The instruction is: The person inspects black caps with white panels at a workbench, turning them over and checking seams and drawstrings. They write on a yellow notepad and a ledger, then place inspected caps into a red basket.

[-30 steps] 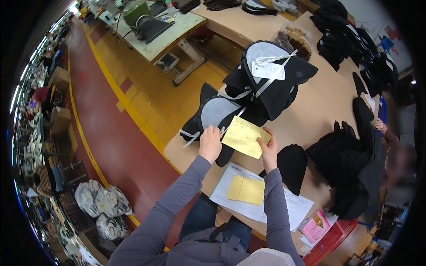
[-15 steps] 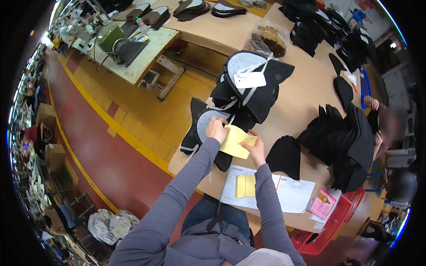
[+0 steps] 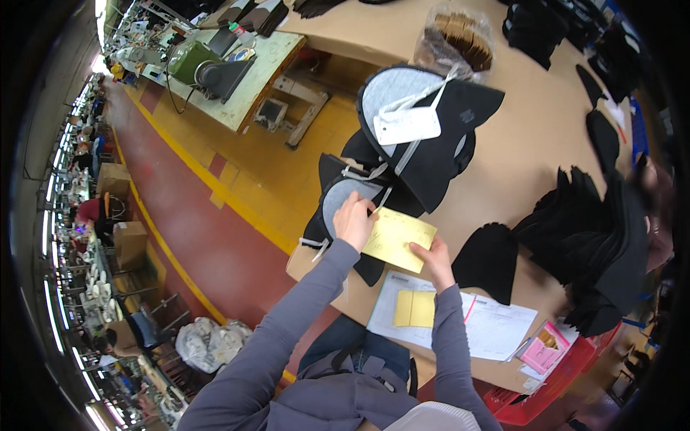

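Between my two hands is a yellow paper slip (image 3: pixel 399 238) with faint handwriting on it. My left hand (image 3: pixel 353 223) pinches it near its left corner, right over a tied bundle of black pieces with a grey top (image 3: pixel 345 195). My right hand (image 3: pixel 435 261) grips the slip's right edge, thumb on top. Just beyond, a larger bundle of black cut pieces (image 3: pixel 449 136) is bound with a white strip and carries a white tag (image 3: pixel 408 127). Below the slip, a stack of yellow slips (image 3: pixel 415 309) lies on printed sheets (image 3: pixel 496 332).
A single black piece (image 3: pixel 487 262) and fanned stacks of black pieces (image 3: pixel 575 230) lie right on the brown table (image 3: pixel 517 136). A pink box (image 3: pixel 544 350) sits by the near edge, above a red crate (image 3: pixel 528 409). A clear bag (image 3: pixel 456 43) stands far; a green machine (image 3: pixel 192 63) far left.
My right hand has shifted outward, and the slip now lies flatter, its written face more visible. My left hand stays at its left corner. The whole view has shifted a little.
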{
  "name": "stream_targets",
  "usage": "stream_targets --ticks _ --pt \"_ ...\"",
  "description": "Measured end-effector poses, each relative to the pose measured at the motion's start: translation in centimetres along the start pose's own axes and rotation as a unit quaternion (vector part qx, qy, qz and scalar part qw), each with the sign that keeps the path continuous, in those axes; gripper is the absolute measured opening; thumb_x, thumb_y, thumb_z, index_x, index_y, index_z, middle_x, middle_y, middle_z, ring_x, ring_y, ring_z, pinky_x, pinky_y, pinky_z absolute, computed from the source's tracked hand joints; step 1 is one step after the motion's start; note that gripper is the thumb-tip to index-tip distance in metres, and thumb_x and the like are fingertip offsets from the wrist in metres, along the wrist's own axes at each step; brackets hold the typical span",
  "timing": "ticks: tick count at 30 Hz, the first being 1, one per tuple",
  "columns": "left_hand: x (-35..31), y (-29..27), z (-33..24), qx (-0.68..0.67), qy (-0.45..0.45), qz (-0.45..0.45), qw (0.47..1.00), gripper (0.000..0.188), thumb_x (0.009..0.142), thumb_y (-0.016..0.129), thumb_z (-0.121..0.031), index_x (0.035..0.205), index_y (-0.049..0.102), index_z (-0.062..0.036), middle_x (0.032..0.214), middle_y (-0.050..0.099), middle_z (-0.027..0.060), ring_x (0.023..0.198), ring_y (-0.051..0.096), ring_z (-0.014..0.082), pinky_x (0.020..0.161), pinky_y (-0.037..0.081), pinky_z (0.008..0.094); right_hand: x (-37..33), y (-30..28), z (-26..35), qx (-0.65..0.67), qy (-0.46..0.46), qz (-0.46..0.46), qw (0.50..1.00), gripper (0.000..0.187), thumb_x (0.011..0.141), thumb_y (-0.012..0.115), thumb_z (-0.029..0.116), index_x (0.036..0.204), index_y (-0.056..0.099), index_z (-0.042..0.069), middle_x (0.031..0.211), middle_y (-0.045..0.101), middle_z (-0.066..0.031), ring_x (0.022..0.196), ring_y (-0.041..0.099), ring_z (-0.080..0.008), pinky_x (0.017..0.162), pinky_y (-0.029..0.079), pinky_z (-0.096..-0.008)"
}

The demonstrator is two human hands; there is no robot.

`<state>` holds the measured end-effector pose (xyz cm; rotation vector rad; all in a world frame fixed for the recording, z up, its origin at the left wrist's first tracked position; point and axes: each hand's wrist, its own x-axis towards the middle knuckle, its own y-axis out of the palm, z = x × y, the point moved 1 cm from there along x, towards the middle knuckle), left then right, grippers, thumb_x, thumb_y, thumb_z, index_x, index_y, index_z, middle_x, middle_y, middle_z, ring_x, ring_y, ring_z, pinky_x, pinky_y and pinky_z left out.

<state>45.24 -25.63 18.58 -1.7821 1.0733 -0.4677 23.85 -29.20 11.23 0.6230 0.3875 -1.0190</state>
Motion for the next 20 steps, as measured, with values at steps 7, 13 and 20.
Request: stream_targets --ticks 7,13,20 --pt "2.9 -1.4 2.0 -0.076 -0.011 0.1 0.992 0.02 0.072 0.082 -0.019 0.083 0.075 -0.0037 0.088 0.066 0.0138 0.08 0.066 0.0333 0.074 0.051 0.0422 -2.0 0.2 2.9 -0.081 -0.122 -0.157 0.977 0.043 0.086 0.067 -0.001 0.127 0.055 -0.003 0.111 0.067 -0.0127 0.089 0.065 -0.0133 0.083 0.052 -0.0283" --pt "4.1 -3.5 4.5 0.028 0.088 0.072 0.993 0.007 0.09 0.054 -0.012 0.094 0.06 -0.0104 0.083 0.068 0.017 0.082 0.067 0.0386 0.068 0.051 0.0477 -3.9 4.5 15.8 -0.251 -0.393 -0.262 0.845 0.027 0.088 0.066 0.002 0.114 0.063 -0.002 0.107 0.069 -0.0119 0.089 0.065 -0.015 0.08 0.052 -0.0287" --pt "6.8 -7.4 7.6 0.016 0.18 0.147 0.973 0.065 0.08 0.072 -0.023 0.139 0.044 -0.018 0.131 0.056 0.0229 0.116 0.059 0.0384 0.099 0.047 0.0479 3.8 16.6 20.0 -0.603 -0.451 -0.225 0.618 0.097 0.077 0.081 0.034 0.155 0.027 0.013 0.154 0.035 -0.018 0.141 0.036 -0.0344 0.113 0.032 -0.0483"
